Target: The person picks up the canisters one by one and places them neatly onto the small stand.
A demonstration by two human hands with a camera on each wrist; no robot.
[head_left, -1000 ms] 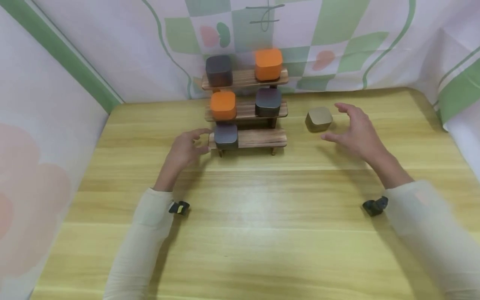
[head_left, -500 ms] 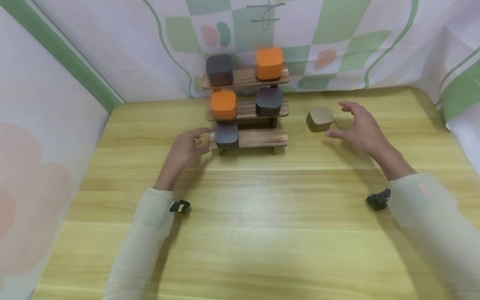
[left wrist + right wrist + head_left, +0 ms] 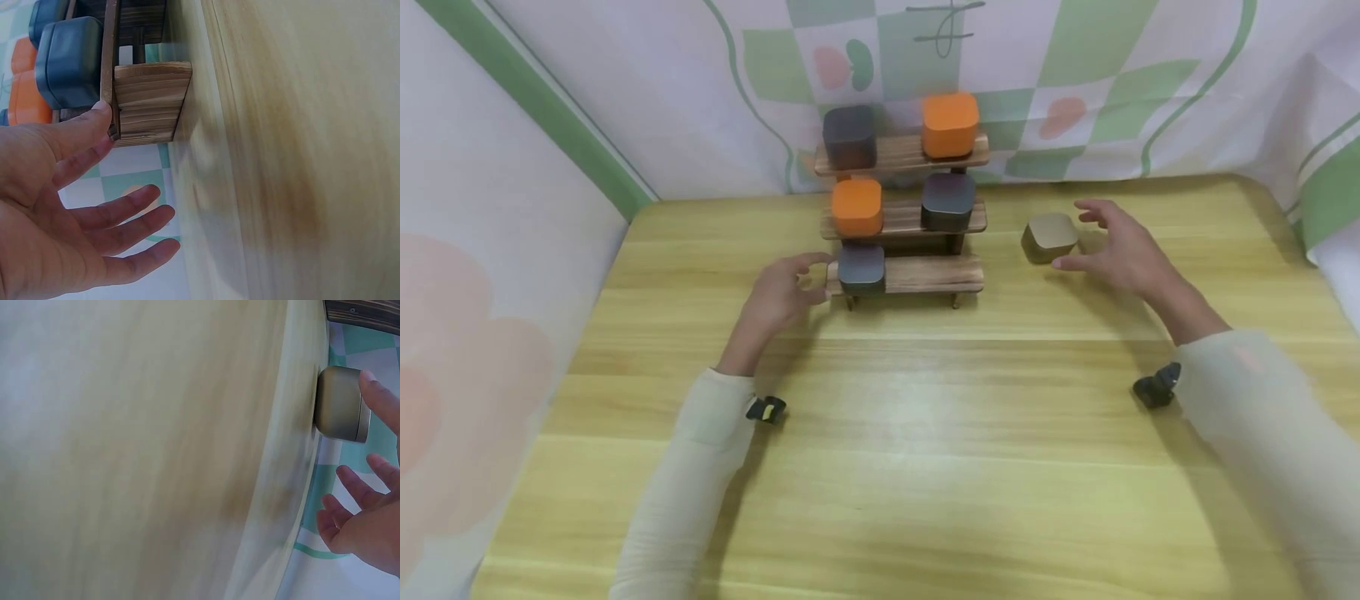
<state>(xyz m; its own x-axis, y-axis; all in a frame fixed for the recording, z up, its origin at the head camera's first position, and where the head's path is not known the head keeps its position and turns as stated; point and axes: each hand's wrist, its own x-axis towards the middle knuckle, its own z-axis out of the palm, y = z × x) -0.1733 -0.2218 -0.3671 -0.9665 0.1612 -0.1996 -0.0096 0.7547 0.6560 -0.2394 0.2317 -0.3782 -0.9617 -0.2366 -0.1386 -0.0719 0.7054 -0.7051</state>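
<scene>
A three-tier wooden display stand stands at the back of the table. My left hand is at the left end of its lowest shelf, thumb and index finger pinching the board's end; the other fingers spread loose. Near that hand, a dark grey rounded-square tin sits on the shelf. Right of the stand, a gold tin of like shape, with a lid seam, rests on the table. My right hand is beside it, fingers spread and thumb tip overlapping the tin in the right wrist view.
The middle shelf carries an orange tin on the left and a dark one on the right. On top are a dark tin and an orange tin. A patterned curtain hangs close behind the wooden table.
My right hand drew back slightly from the gold tin, then came closer to it again. The left hand keeps its place at the shelf end. The head view shifted a little.
</scene>
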